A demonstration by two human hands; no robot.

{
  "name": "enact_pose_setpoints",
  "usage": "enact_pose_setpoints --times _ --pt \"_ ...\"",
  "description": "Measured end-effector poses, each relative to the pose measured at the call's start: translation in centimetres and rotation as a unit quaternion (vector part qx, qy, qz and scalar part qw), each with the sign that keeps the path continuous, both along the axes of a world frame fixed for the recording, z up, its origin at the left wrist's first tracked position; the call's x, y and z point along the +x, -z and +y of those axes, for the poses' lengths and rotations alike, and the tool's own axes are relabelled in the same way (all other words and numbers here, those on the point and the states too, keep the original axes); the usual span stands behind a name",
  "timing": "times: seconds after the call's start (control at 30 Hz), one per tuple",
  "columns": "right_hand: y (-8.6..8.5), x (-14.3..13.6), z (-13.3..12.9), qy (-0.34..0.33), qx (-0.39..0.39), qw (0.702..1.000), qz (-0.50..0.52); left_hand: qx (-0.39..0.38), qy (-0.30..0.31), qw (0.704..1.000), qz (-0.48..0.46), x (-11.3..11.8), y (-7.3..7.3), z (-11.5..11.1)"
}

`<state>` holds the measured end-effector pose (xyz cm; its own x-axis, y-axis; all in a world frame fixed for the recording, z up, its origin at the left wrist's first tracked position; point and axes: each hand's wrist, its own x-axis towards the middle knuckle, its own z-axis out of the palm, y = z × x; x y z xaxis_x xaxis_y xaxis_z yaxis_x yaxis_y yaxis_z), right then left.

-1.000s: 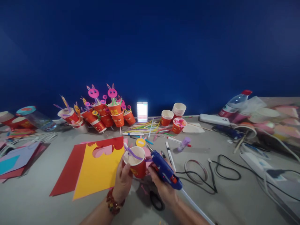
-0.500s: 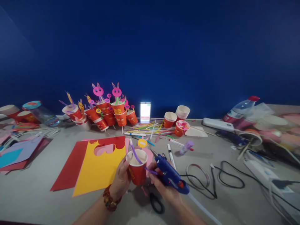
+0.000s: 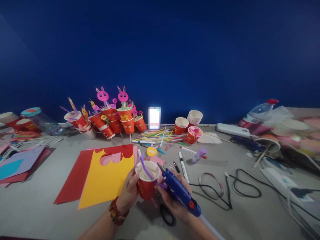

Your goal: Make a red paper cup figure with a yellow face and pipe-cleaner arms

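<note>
My left hand (image 3: 129,187) wraps round the left side of a red paper cup (image 3: 146,189) with a white inside. A purple straw (image 3: 147,169) leans in the cup and sticks out over its rim. In my right hand (image 3: 172,200) is a blue hot glue gun (image 3: 180,190), its metal nozzle pointing up and left close to the cup's rim. Near the right fingertips a short purple piece (image 3: 162,185) juts from the cup's side; whether the fingers pinch it I cannot tell. Black-handled scissors (image 3: 167,215) lie below the cup, partly hidden.
Yellow card (image 3: 105,180) and red card (image 3: 72,180) lie at left. Decorated cups (image 3: 126,116) stand behind them. Several straws (image 3: 155,136), a marker (image 3: 183,166), a purple glue stick (image 3: 199,155) and a tape roll (image 3: 211,185) lie ahead and right. A black cable (image 3: 247,195) runs across the right side.
The glue gun has tilted and shifted slightly left, its nozzle nearer the cup. The cup has moved a little right and down, still in my left hand.
</note>
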<state>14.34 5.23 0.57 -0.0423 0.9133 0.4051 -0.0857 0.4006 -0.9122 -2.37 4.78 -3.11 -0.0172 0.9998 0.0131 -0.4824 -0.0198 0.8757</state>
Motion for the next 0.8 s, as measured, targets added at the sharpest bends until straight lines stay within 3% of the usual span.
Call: enact_pose_setpoints --times 0.17,0.33,0.47,0.7,0.8 --pt "-0.4 0.2 0.4 0.003 0.014 1.000 0.002 -0.005 0.008 1.000 -0.002 -0.1 -0.1 0.0" --pt "-0.8 0.6 0.7 -0.055 -0.020 0.998 -0.010 -0.015 0.036 0.998 -0.039 -0.2 0.0 0.1" --pt "-0.8 0.8 0.8 -0.061 -0.039 0.997 -0.037 -0.030 0.040 0.998 -0.046 -0.2 0.1 0.2" --pt "1.3 0.7 1.5 -0.071 0.071 0.995 -0.012 -0.023 0.034 0.999 -0.032 -0.1 -0.3 0.2" --pt "1.4 0.4 1.7 -0.069 0.099 0.993 0.007 -0.019 0.022 0.999 -0.013 -0.1 -0.3 0.2"
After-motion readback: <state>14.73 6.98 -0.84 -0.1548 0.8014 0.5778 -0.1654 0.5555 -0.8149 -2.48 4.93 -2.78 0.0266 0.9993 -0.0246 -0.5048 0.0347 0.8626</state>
